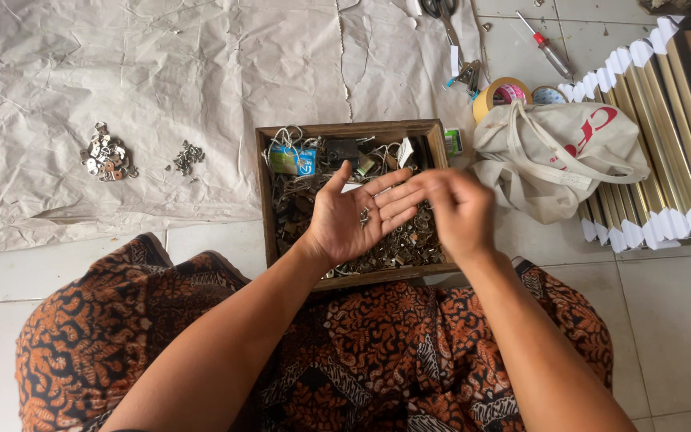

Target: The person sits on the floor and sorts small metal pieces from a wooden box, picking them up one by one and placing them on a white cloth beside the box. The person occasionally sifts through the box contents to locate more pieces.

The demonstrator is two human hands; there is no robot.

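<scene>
A person's left hand (pixel 357 216) lies palm up and open, a few small dark metal screws (pixel 365 216) resting loose in its palm, while the right hand (pixel 451 210), blurred, hovers just beside with its fingers (pixel 421 186) bunched over the left fingertips; whether they pinch anything cannot be told. Both hands are above a shallow brown wooden box (pixel 433 140) filled with mixed small metal hardware, set on the tiled floor against the person's patterned orange-brown lap. Left of the box, on crumpled beige paper (pixel 161 64), lie a pile of silver metal hangers (pixel 107 157) and a smaller heap of screws (pixel 188 158). Right of it sits a cream cloth bag (pixel 569 152) beside gold frame mouldings (pixel 665 136).
</scene>
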